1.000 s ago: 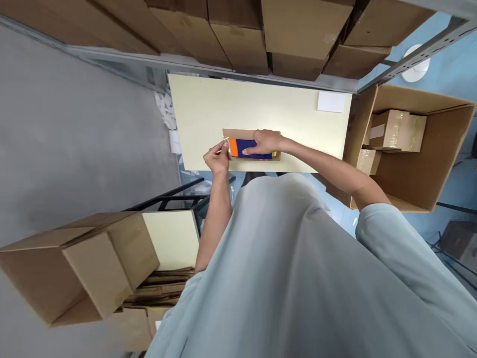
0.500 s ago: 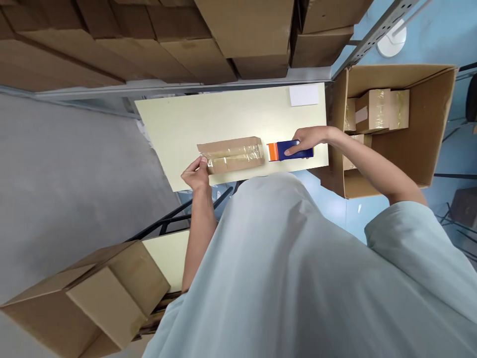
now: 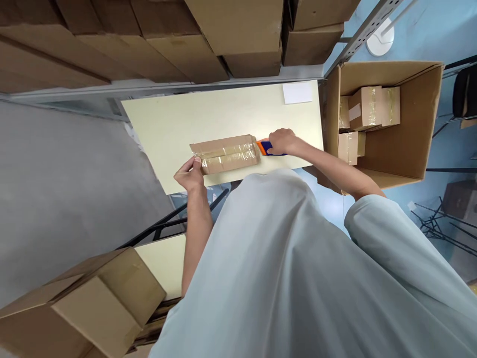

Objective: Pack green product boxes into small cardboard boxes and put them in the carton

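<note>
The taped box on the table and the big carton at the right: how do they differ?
The taped box is small, long and closed, with clear tape along its top; the big carton is far larger and open. The taped box lies on the table between the left hand and the right hand, which holds a tape dispenser; the big carton stands beside the table and holds small boxes. Both are brown cardboard.

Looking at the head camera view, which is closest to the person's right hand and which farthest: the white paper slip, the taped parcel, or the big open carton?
From the right hand:
1. Taped parcel, just to its left on the table.
2. White paper slip, at the table's far corner beyond the hand.
3. Big open carton, off the table's right end, though its near wall is about as close as the slip.
</note>
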Demonstrator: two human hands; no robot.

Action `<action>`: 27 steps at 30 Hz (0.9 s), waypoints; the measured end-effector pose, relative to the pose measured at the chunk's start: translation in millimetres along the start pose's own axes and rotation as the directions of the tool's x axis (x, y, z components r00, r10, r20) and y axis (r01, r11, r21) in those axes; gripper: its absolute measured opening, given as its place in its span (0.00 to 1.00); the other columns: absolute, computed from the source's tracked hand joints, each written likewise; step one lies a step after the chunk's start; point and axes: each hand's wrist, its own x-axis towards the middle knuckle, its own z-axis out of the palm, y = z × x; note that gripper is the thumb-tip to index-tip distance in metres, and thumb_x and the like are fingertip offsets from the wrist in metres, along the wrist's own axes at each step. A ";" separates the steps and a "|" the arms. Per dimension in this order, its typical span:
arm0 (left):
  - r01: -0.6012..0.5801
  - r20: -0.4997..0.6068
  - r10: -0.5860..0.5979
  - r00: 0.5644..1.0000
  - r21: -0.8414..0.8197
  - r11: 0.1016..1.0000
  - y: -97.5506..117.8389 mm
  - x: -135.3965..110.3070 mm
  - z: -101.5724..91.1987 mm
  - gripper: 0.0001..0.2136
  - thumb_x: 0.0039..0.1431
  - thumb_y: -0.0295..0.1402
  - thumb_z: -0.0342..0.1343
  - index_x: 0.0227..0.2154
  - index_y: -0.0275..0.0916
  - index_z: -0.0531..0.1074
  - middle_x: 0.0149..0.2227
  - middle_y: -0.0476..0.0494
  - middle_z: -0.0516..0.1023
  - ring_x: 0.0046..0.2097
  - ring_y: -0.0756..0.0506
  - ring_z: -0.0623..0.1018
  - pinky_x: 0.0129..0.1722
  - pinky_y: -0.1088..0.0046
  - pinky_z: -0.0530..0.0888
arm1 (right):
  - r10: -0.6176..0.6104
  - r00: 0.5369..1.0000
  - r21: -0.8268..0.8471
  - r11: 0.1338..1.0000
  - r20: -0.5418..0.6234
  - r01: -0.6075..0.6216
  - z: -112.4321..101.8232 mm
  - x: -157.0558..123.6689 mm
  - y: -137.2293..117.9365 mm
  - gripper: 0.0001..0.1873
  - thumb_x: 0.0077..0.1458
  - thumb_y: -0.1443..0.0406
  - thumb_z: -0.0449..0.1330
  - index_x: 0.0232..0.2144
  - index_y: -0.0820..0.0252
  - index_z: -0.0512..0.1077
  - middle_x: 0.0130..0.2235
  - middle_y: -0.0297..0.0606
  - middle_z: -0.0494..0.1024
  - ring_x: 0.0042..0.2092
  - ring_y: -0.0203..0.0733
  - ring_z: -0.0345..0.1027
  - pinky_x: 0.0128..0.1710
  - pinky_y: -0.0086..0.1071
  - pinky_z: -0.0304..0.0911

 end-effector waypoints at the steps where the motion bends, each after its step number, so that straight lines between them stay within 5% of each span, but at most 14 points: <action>1: 0.022 -0.057 -0.023 0.998 -0.008 1.000 -0.9 0.3 0.4 0.20 0.72 0.50 0.67 0.45 0.34 0.84 0.40 0.41 0.88 0.56 0.37 0.84 0.70 0.40 0.77 | 0.038 0.999 -0.045 0.998 -0.034 -0.040 4.9 -1.4 -4.3 0.19 0.66 0.59 0.73 0.52 0.68 0.84 0.48 0.61 0.87 0.55 0.69 0.82 0.54 0.51 0.73; 4: 0.102 -0.205 -0.112 0.972 -0.059 0.993 -5.3 4.3 0.3 0.16 0.69 0.45 0.67 0.43 0.34 0.85 0.42 0.38 0.88 0.54 0.37 0.86 0.66 0.49 0.80 | 0.134 0.990 -0.084 0.987 -0.048 -0.137 13.6 -9.7 -5.3 0.16 0.70 0.63 0.68 0.54 0.67 0.84 0.53 0.64 0.87 0.56 0.67 0.83 0.54 0.52 0.73; 9: 0.148 -0.236 -0.144 0.961 -0.001 0.989 -2.1 8.1 -0.7 0.14 0.65 0.32 0.62 0.50 0.33 0.83 0.50 0.32 0.87 0.56 0.34 0.86 0.64 0.48 0.81 | 0.130 0.988 -0.004 0.991 -0.082 -0.130 2.3 -35.9 4.2 0.21 0.76 0.52 0.62 0.54 0.62 0.84 0.58 0.61 0.86 0.61 0.62 0.82 0.57 0.44 0.73; 14: -0.232 -0.322 0.293 0.900 0.215 0.949 50.2 -12.9 28.0 0.29 0.62 0.26 0.57 0.67 0.36 0.77 0.66 0.23 0.78 0.73 0.28 0.74 0.78 0.41 0.66 | 0.056 0.984 0.126 0.991 -0.167 -0.035 -35.6 -56.8 -5.4 0.24 0.76 0.49 0.60 0.57 0.62 0.82 0.55 0.59 0.88 0.58 0.64 0.84 0.52 0.42 0.75; 17: -0.526 -0.146 0.554 0.820 0.192 0.829 99.0 -21.7 54.6 0.29 0.69 0.30 0.55 0.72 0.49 0.73 0.69 0.31 0.77 0.76 0.29 0.71 0.79 0.39 0.65 | -0.023 0.963 0.156 0.986 -0.268 0.067 -71.9 -56.3 -20.6 0.21 0.74 0.56 0.60 0.61 0.61 0.79 0.57 0.56 0.87 0.58 0.62 0.84 0.53 0.41 0.75; 20: -0.682 -0.053 0.698 0.714 0.171 0.711 147.4 -14.6 66.5 0.30 0.73 0.30 0.50 0.75 0.56 0.71 0.71 0.34 0.76 0.77 0.32 0.70 0.79 0.39 0.66 | -0.162 0.921 0.152 0.962 -0.354 0.227 -118.0 -50.8 -41.2 0.25 0.74 0.60 0.58 0.68 0.64 0.73 0.59 0.57 0.86 0.59 0.62 0.84 0.54 0.41 0.75; 24: -0.762 -0.102 0.781 0.616 0.173 0.624 207.0 25.1 54.2 0.32 0.74 0.28 0.46 0.77 0.50 0.68 0.75 0.30 0.72 0.78 0.34 0.70 0.79 0.45 0.68 | -0.328 0.768 0.019 0.914 -0.551 0.404 -191.5 -40.5 -75.8 0.28 0.76 0.64 0.52 0.71 0.76 0.67 0.61 0.66 0.84 0.62 0.64 0.81 0.62 0.46 0.72; 27: -0.771 -0.134 0.795 0.592 0.193 0.607 254.2 68.1 35.5 0.35 0.71 0.27 0.50 0.79 0.43 0.64 0.79 0.26 0.65 0.81 0.31 0.65 0.81 0.45 0.65 | -0.366 0.668 -0.095 0.909 -0.647 0.406 -253.2 -31.2 -103.8 0.27 0.77 0.67 0.51 0.70 0.80 0.68 0.59 0.68 0.84 0.63 0.64 0.80 0.67 0.48 0.67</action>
